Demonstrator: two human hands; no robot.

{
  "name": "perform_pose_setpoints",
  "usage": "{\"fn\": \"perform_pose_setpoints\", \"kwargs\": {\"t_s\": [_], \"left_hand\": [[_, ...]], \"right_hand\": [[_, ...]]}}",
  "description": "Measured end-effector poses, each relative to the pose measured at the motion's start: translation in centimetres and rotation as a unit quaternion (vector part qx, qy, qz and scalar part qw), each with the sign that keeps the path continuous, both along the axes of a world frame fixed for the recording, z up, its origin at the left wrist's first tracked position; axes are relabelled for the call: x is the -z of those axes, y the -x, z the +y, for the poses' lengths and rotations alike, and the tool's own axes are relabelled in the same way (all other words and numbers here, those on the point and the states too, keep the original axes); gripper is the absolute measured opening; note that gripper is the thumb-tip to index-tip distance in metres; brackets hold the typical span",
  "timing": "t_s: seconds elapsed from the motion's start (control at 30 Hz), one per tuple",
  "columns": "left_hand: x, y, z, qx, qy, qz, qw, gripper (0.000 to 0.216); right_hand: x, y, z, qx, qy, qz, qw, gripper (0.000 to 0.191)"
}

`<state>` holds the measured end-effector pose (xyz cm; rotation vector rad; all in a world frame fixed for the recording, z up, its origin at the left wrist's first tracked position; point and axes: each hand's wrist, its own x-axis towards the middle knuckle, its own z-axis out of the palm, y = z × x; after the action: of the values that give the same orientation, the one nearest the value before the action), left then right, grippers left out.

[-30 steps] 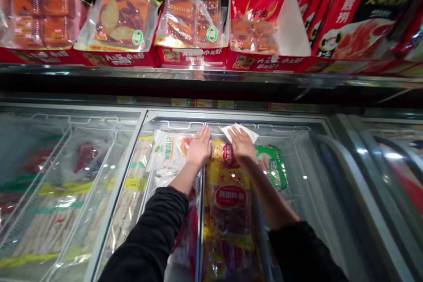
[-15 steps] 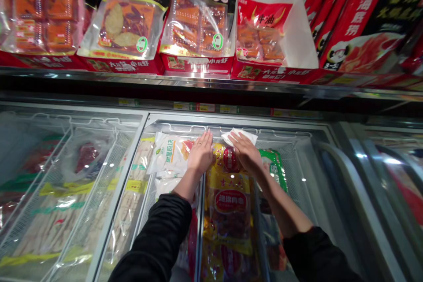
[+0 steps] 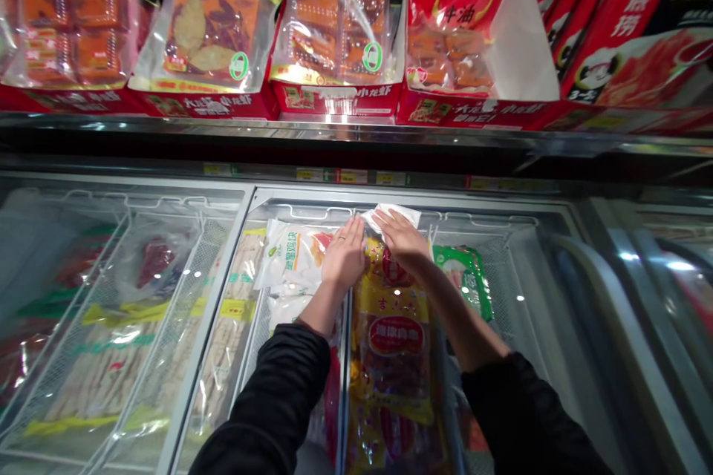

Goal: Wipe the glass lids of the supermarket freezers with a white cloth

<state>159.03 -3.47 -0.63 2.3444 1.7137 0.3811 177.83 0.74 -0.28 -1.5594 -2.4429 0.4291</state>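
Observation:
My left hand [image 3: 344, 254] lies flat on the glass lid [image 3: 523, 356] of a chest freezer, fingers stretched forward, holding nothing. Just right of it, my right hand [image 3: 402, 239] presses a white cloth [image 3: 409, 215] against the glass near the lid's far edge. Its fingers lie over the cloth, and part of the cloth is hidden under them. Below the glass, a white food bag [image 3: 292, 256] lies left of my left hand. Yellow packs with red labels [image 3: 396, 334] lie beneath my right hand. A green packet [image 3: 465, 274] is right of my right wrist.
A shelf edge [image 3: 345, 130] runs across above the freezer's back. It carries red boxes [image 3: 339, 100] of hotpot seasoning packs. Left of a metal frame strip [image 3: 215, 330], another glass section covers long pale packs [image 3: 105, 364]. A curved lid rail [image 3: 624, 319] stands at right.
My right hand has slid the cloth left and slightly away from me across the glass, closer to my left hand. The left hand stays nearly in place. The view has shifted slightly.

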Motion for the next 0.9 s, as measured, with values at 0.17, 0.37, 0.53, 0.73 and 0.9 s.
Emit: {"fn": "perform_pose_setpoints", "kwargs": {"t_s": [0.17,0.37,0.53,0.73,0.9], "left_hand": [[0.1,0.0,0.1,0.002,-0.002,0.003,1.0,0.054],[0.2,0.1,0.1,0.003,0.004,0.008,1.0,0.053],[-0.3,0.0,0.1,0.004,0.014,-0.002,1.0,0.055],[-0.4,-0.1,0.1,-0.001,0.015,0.005,1.0,0.056],[-0.2,-0.1,0.2,-0.005,0.01,0.014,1.0,0.056]], "right_hand": [[-0.2,0.4,2.1,0.102,-0.028,-0.006,0.994,0.053],[-0.4,2.7,1.3,0.003,-0.012,-0.003,1.0,0.052],[-0.4,-1.7,-2.0,0.002,-0.038,-0.02,0.999,0.051],[0.0,-3.3,1.1,0.181,-0.005,-0.051,0.982,0.055],[0.1,-1.0,1.6,0.085,-0.008,-0.028,0.996,0.054]]}}
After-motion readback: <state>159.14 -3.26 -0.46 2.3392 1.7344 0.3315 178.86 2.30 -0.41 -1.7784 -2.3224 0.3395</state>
